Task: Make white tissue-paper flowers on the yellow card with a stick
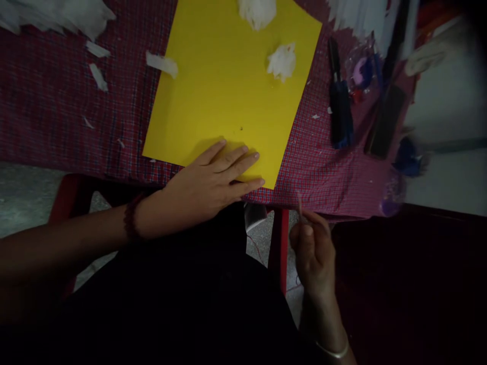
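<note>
My left hand (205,185) lies flat with its fingers spread on the lower edge of a yellow sheet (205,101) of paper or card. A small dark speck marks the sheet just above the fingertips. Past the sheet's lower right corner, my right hand (314,253) is closed in a pinch at the table's front edge. From its fingertips sticks up a thin pale strip (300,204), blurred, its kind unclear. On the sheet rest a white crumpled tuft (282,62), a larger white tuft (257,11) at the top, and a white paper piece (162,64) across the left edge.
A red checked cloth (68,106) covers the table, with white scraps (99,77) and a white heap (53,15) at left. To the right lie a dark blue-handled tool (340,106), a black phone-like slab (386,121) and small plastic containers (391,195). A red stool leg (280,243) shows below.
</note>
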`<state>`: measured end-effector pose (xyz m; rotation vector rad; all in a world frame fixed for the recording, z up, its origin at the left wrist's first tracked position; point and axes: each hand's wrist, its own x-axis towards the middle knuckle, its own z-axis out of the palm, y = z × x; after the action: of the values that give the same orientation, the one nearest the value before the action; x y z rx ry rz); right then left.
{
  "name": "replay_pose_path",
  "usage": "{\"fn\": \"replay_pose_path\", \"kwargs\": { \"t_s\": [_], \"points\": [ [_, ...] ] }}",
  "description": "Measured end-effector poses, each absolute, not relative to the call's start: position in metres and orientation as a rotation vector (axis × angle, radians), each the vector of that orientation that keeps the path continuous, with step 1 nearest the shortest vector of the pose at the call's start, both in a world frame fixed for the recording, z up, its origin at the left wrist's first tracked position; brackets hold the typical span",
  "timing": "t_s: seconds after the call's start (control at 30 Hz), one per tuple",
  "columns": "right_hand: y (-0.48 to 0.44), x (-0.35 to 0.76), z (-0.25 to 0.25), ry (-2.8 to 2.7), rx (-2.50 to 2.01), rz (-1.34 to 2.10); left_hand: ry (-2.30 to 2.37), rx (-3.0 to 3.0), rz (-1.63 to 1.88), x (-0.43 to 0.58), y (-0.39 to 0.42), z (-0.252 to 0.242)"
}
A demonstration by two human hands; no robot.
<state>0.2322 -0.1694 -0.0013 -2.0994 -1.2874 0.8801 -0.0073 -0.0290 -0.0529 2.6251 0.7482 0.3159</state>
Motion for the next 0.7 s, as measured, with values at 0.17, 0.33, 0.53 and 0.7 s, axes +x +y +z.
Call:
{"fn": "replay_pose_path", "kwargs": {
  "t_s": [0.17, 0.33, 0.53, 0.7],
  "points": [
    [-0.147, 0.213, -0.024, -1.119, -2.093, 1.209, 0.761, 2.601, 0.319, -0.005, -0.029, -0.051],
    [-0.143, 0.218, -0.025, -0.807, -2.050, 1.580, 0.820, 2.587, 0.255, -0.004, -0.030, -0.051],
    [-0.155, 0.252, 0.003, -1.450, -2.435, 1.172, 0.826, 2.668, 0.181, -0.005, -0.030, -0.050],
    [-0.147, 0.245, 0.013, -1.787, -2.489, 0.880, 0.818, 2.632, 0.177, -0.005, -0.030, -0.049]
  ]
}}
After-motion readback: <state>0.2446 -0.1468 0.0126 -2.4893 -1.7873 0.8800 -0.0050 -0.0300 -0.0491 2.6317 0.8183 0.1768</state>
